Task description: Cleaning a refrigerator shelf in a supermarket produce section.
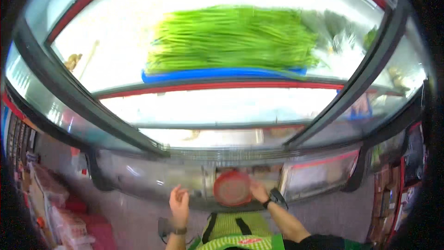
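Observation:
A round red plastic basket or basin (231,189) hangs low in front of me, with my right hand (259,192) gripping its right rim. Motion blur hides whether anything lies inside it. To its left and apart from it, my left hand (179,199) is raised with the fingers loosely curled and nothing in them. Beyond both hands stands a lit display cooler. On one of its shelves a wide heap of long green vegetable stalks (232,40) rests in a blue tray (222,73).
Dark frame posts (360,73) and red-edged shelves (222,85) cross the cooler. Leafy greens (333,29) sit right of the stalks. Wrapped goods and crates (69,222) stand at lower left. Cardboard boxes (383,198) line the right side.

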Demonstrator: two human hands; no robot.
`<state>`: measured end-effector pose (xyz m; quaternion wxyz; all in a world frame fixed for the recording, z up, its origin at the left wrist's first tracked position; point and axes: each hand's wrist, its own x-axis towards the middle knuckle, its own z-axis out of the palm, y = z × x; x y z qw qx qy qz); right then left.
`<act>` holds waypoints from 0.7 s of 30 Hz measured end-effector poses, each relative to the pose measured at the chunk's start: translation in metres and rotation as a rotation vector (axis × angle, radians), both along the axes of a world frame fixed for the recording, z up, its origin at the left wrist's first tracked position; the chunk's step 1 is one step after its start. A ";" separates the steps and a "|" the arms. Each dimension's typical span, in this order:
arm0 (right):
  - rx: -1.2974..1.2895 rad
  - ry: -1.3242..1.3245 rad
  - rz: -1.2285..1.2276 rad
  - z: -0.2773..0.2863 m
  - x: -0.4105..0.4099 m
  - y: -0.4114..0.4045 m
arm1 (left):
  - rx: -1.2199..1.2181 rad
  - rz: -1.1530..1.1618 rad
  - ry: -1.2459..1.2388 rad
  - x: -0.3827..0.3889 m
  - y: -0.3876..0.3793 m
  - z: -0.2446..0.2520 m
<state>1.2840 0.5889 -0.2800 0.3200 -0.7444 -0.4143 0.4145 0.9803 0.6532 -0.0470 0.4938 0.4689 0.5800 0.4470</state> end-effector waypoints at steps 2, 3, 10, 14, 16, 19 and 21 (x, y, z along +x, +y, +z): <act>0.150 0.223 0.124 0.103 0.016 0.018 | -0.015 -0.023 -0.051 0.014 0.011 0.012; 0.248 0.198 0.229 0.181 0.017 0.033 | -0.021 -0.040 -0.101 0.017 0.013 0.019; 0.901 -0.478 0.273 0.574 0.015 0.071 | 0.149 -0.229 -0.240 0.017 0.052 0.065; 1.208 -0.814 0.203 0.697 0.049 0.129 | 0.168 -0.273 -0.255 0.002 0.064 0.063; 0.970 -1.029 0.194 0.738 0.075 0.161 | 0.136 -0.267 -0.271 -0.012 0.061 0.038; 0.614 -1.127 0.149 0.742 0.138 0.200 | 0.185 -0.275 -0.172 -0.021 0.050 0.069; 0.305 -1.023 0.164 0.740 0.131 0.220 | 0.152 -0.205 -0.242 -0.038 0.045 0.058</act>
